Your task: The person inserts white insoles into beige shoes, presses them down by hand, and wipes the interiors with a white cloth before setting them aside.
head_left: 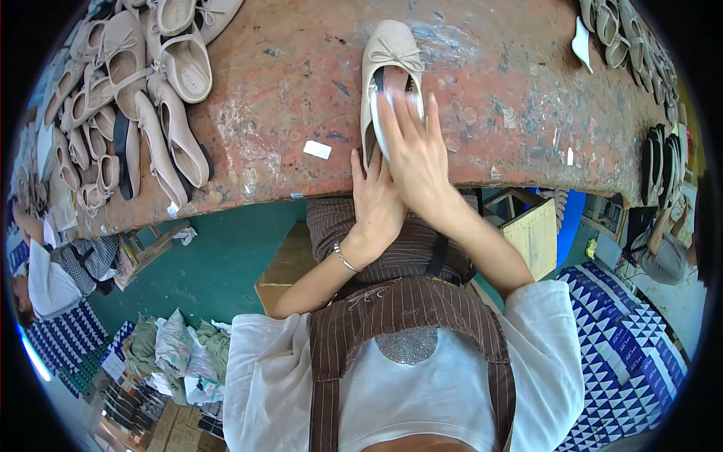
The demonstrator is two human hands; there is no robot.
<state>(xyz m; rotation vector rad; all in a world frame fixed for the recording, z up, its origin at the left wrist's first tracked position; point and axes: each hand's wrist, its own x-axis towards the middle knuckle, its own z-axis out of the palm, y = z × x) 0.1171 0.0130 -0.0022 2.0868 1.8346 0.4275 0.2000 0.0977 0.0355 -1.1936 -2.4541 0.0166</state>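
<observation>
A beige ballet flat [391,41] with a bow lies on the worn red-brown table, its toe pointing away from me. My left hand [376,202] is at the heel end, fingers along the shoe's rear; part of it is hidden under my right hand. Over the shoe's opening lies my right hand [419,157], its fingers stretched out and blurred at the tips. A white-edged insole [376,124] shows inside the opening beside those fingers, mostly covered by them.
Many beige shoes [181,68] are heaped on the table's left. More shoes [636,45] stand at the far right, with dark-soled ones [655,166] nearer. A white tag [317,149] and a white insole-shaped piece [581,44] lie on the table [271,75]. Co-workers sit on both sides.
</observation>
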